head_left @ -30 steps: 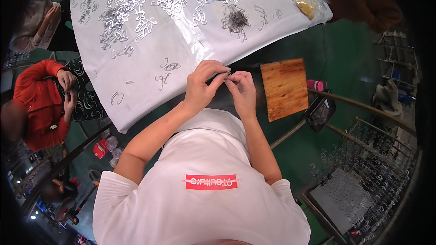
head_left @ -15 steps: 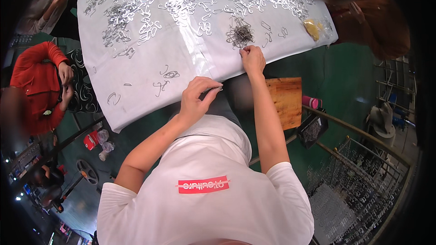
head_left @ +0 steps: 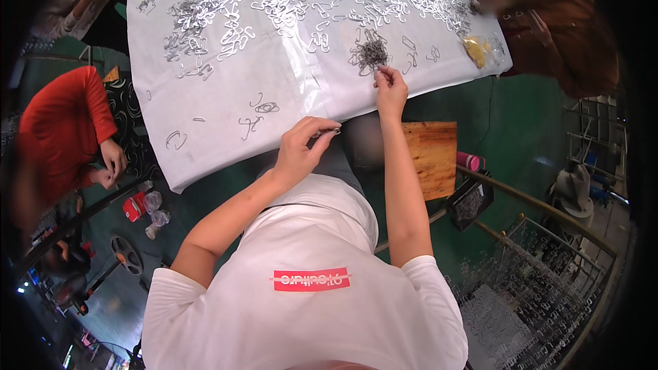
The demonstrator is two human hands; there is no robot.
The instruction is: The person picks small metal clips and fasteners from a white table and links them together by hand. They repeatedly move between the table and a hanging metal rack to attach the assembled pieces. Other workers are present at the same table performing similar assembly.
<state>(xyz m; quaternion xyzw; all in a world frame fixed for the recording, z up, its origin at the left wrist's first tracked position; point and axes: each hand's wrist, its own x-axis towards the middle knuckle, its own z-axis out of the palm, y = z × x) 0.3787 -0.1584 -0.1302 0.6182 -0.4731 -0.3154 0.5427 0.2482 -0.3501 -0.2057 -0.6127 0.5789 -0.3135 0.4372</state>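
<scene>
Green floor surrounds a white-covered table that fills the upper half of the frame. At upper centre-right we see a dark tangled pile of wire pieces; our right hand reaches its lower edge, thumb and forefinger narrowly spaced, though we cannot tell whether they grip anything. Near the frame's centre, our left hand pinches a small metal piece, its shape mostly hidden. We judge it best to tease one wire out by a free end, lightly, so that the tangle doesn't drag, with the left pinch steady. We count one pile, one wooden board at centre-right, one bag with yellow contents at upper right; the silver hooks are too many to count.
</scene>
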